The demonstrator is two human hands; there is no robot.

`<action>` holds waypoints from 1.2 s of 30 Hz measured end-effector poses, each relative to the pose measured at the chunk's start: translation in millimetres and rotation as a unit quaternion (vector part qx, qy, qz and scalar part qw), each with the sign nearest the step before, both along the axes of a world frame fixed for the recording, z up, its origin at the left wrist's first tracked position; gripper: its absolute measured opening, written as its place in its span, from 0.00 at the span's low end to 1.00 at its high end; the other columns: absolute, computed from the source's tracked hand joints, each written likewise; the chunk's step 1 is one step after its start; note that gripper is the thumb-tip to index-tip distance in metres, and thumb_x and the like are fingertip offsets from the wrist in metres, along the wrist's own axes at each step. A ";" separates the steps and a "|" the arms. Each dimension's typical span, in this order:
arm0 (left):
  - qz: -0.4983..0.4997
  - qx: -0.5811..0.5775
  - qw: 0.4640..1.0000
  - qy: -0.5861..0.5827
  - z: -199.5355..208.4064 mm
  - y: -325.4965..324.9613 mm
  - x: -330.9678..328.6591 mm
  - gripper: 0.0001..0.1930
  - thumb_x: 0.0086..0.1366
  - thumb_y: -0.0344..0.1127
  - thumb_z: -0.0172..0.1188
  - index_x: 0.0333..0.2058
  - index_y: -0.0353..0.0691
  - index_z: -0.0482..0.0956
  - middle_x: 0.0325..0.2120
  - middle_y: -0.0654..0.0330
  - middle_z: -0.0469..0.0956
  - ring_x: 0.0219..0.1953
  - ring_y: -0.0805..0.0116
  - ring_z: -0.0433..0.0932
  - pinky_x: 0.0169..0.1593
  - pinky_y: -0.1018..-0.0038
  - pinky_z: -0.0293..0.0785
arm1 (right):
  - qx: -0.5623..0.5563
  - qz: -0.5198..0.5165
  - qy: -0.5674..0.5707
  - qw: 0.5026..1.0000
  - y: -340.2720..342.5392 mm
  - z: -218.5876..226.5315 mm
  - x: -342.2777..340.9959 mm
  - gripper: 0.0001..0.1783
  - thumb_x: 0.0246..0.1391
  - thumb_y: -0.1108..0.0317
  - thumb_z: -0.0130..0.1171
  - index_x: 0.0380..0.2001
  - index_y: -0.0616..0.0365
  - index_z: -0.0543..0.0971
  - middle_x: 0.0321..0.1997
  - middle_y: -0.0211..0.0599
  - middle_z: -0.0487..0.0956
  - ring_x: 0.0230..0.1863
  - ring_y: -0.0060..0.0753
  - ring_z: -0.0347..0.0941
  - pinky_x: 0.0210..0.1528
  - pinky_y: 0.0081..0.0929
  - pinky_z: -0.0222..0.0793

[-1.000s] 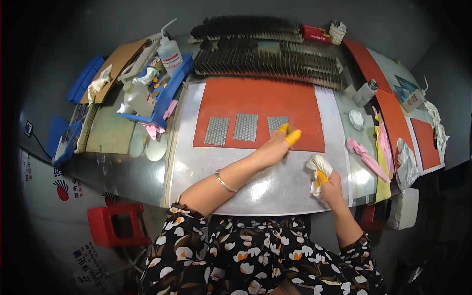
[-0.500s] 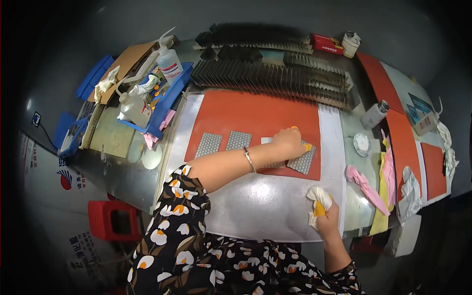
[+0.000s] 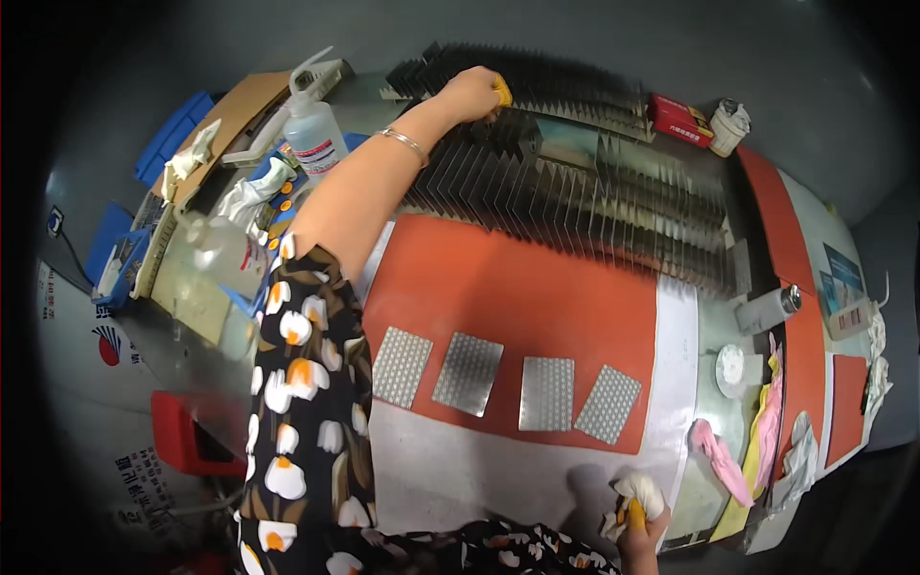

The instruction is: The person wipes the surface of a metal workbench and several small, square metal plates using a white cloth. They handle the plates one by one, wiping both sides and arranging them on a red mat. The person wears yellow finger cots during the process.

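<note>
My left hand (image 3: pixel 474 94), with a yellow finger cover on a fingertip, reaches far over the table to the back rows of upright dark thin plates (image 3: pixel 565 81). Its fingers are bent together at the plates' tops; what lies between them, if anything, is hidden. Low at the right, my right hand (image 3: pixel 644 532) is closed round a crumpled white cloth (image 3: pixel 644 493), a yellow finger cover showing on it. Between the hands, several grey rectangular plates with a dotted pattern (image 3: pixel 546 394) lie flat, apart from each other, on an orange-red mat (image 3: pixel 517 287).
At left stand a clear squeeze bottle (image 3: pixel 314 134) and a second squeeze bottle (image 3: pixel 225 251). A red box (image 3: pixel 680 121) and a white jar (image 3: pixel 729 127) are at the back right. Nearer right are a silver-capped bottle (image 3: pixel 770 310), a round white dish (image 3: pixel 730 370) and a pink cloth (image 3: pixel 721 463).
My left hand has left the rightmost plate on the mat and moved far and left to the back rows. The right hand still holds the cloth. The view has shifted.
</note>
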State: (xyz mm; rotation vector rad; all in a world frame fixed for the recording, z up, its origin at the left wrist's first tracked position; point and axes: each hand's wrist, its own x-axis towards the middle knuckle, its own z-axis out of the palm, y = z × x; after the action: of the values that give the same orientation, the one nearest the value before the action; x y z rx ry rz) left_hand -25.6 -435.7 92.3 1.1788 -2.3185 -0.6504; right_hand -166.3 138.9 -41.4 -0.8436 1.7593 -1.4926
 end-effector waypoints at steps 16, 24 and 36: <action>0.139 -0.071 0.969 -0.193 -21.7 2.0 -86.6 0.13 0.54 0.34 0.55 0.38 0.39 0.80 0.41 0.51 0.77 0.46 0.55 0.76 0.48 0.65 0.71 | 0.003 -0.007 0.116 0.993 -4.4 1.5 -0.2 0.16 0.50 0.63 0.52 0.34 0.68 0.76 0.29 0.39 0.75 0.26 0.26 0.70 0.29 0.21 0.65; -0.052 0.129 0.940 0.313 26.5 51.3 27.6 0.14 0.62 0.39 0.48 0.42 0.38 0.73 0.31 0.63 0.76 0.29 0.76 0.73 0.39 0.77 0.69 | 0.018 0.060 0.084 0.994 -5.0 14.0 -7.2 0.12 0.45 0.70 0.53 0.34 0.64 0.77 0.27 0.39 0.75 0.27 0.32 0.71 0.30 0.25 0.65; -0.022 0.495 0.729 0.472 -47.9 199.1 135.8 0.15 0.59 0.37 0.47 0.36 0.29 0.74 0.33 0.47 0.78 0.34 0.60 0.80 0.38 0.68 0.78 | -0.002 0.079 0.110 0.991 1.4 3.5 -2.4 0.14 0.50 0.77 0.48 0.41 0.69 0.74 0.34 0.38 0.74 0.29 0.24 0.69 0.31 0.20 0.64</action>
State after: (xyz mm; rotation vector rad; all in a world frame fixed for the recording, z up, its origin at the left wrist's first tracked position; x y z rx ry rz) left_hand 110.2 -236.6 44.4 0.7667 -1.0337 -2.0657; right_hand -168.7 140.2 -37.9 -1.1601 1.7983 -1.3421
